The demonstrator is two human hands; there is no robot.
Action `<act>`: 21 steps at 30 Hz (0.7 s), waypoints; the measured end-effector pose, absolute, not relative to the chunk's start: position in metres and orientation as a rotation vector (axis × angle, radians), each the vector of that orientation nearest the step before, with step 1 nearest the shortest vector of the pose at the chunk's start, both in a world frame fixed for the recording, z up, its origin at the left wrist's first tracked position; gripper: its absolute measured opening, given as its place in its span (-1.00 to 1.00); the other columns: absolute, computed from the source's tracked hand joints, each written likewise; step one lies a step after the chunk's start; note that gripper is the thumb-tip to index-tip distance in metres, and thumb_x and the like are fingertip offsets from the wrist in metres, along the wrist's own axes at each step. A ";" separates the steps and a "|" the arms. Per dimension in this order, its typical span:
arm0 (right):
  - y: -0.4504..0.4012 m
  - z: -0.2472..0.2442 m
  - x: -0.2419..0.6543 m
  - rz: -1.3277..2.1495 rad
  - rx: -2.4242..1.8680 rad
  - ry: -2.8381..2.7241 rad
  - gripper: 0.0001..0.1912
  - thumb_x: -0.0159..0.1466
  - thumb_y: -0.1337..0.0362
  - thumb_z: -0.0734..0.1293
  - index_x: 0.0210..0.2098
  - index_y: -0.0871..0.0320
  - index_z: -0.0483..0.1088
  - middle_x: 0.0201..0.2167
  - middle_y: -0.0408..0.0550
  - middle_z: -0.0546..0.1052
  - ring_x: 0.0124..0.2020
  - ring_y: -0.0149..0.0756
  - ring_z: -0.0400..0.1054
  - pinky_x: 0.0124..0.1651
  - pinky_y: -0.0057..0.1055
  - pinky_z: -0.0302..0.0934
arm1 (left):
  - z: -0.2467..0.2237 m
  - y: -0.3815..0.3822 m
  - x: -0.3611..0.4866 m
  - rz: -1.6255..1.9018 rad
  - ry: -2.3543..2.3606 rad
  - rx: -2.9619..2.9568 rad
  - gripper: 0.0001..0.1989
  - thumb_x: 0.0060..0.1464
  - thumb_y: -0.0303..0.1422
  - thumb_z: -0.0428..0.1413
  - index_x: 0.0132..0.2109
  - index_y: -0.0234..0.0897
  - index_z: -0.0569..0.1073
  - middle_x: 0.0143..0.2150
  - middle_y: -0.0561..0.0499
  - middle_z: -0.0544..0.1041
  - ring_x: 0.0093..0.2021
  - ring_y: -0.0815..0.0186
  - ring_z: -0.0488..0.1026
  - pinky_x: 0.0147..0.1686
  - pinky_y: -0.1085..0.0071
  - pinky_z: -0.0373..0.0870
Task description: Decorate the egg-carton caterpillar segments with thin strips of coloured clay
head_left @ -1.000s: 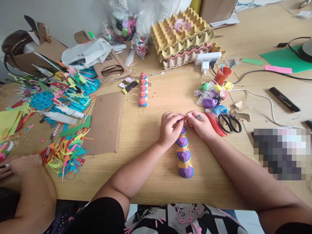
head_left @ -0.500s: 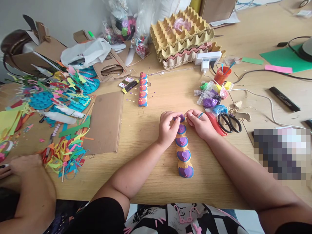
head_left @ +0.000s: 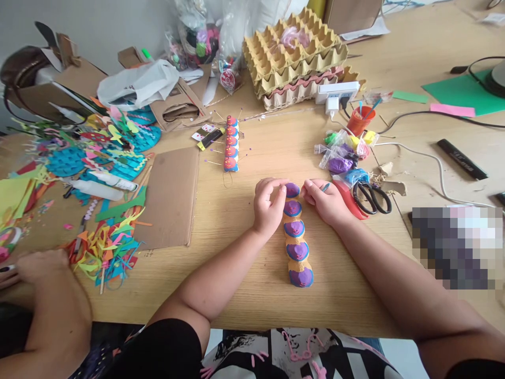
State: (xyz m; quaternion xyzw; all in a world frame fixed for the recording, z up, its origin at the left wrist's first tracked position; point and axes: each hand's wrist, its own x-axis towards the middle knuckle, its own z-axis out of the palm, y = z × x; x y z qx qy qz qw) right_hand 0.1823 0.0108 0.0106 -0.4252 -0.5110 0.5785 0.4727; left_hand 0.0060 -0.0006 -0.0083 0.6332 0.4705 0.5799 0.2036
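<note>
A painted egg-carton strip lies lengthwise in front of me. Its several cups are purple with blue rims, joined by orange parts, and small red marks show on some. At its far end my left hand has thumb and forefinger curled against the left edge of the last cup. Just right of that cup, my right hand is closed in a pinch around a thin blue stick; only its end shows above the fingers. Whatever the right fingertips pinch besides is too small to tell.
Beyond stands a finished-looking red and blue strip with pins. Scissors, bagged clay and an orange cup sit right. Cardboard and paper scraps lie left, near another person's hand. Egg trays stand behind.
My hands have drawn slightly apart, the left one leftward and the right one a little rightward. More of the farthest purple cup shows between them. The strip has barely shifted.
</note>
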 end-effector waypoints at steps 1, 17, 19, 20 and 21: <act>0.011 0.011 0.182 1.413 -1.031 -1.236 -0.43 0.24 -0.27 0.50 -0.43 0.15 0.48 -0.63 -0.23 0.25 -0.56 -0.44 0.03 -0.44 -0.36 -0.15 | -0.009 0.000 0.006 1.619 1.314 1.744 -0.84 0.42 -0.29 0.14 -0.07 -0.17 0.61 -0.06 -0.05 0.70 0.05 0.22 0.60 0.20 0.22 0.47; 0.010 0.012 0.183 1.425 -1.070 -1.276 -0.58 0.30 0.04 0.44 -0.57 0.12 0.34 -0.64 -0.20 0.27 -0.57 -0.45 0.00 -0.45 -0.36 -0.15 | -0.008 -0.001 0.007 1.604 1.320 1.775 -0.83 0.44 -0.25 0.13 -0.08 -0.17 0.60 -0.08 -0.04 0.69 0.03 0.23 0.60 0.19 0.23 0.47; 0.010 0.012 0.183 1.425 -1.060 -1.285 -0.55 0.30 0.00 0.46 -0.56 0.11 0.33 -0.62 -0.20 0.28 -0.56 -0.44 0.01 -0.44 -0.36 -0.13 | -0.008 -0.001 0.007 1.609 1.311 1.789 -0.83 0.44 -0.26 0.13 -0.08 -0.17 0.61 -0.08 -0.04 0.69 0.03 0.23 0.59 0.19 0.21 0.47; 0.010 0.012 0.184 1.425 -1.047 -1.284 -0.55 0.30 -0.01 0.47 -0.55 0.11 0.33 -0.62 -0.20 0.28 -0.55 -0.44 0.02 -0.44 -0.36 -0.12 | -0.008 -0.001 0.007 1.609 1.313 1.799 -0.83 0.44 -0.27 0.13 -0.08 -0.17 0.61 -0.08 -0.05 0.69 0.03 0.23 0.59 0.19 0.21 0.48; 0.010 0.011 0.184 1.426 -1.030 -1.278 -0.55 0.30 -0.02 0.48 -0.54 0.11 0.34 -0.61 -0.20 0.29 -0.54 -0.43 0.03 -0.43 -0.36 -0.10 | -0.007 -0.001 0.007 1.607 1.315 1.812 -0.83 0.43 -0.27 0.12 -0.08 -0.17 0.61 -0.09 -0.05 0.69 0.02 0.23 0.59 0.19 0.21 0.49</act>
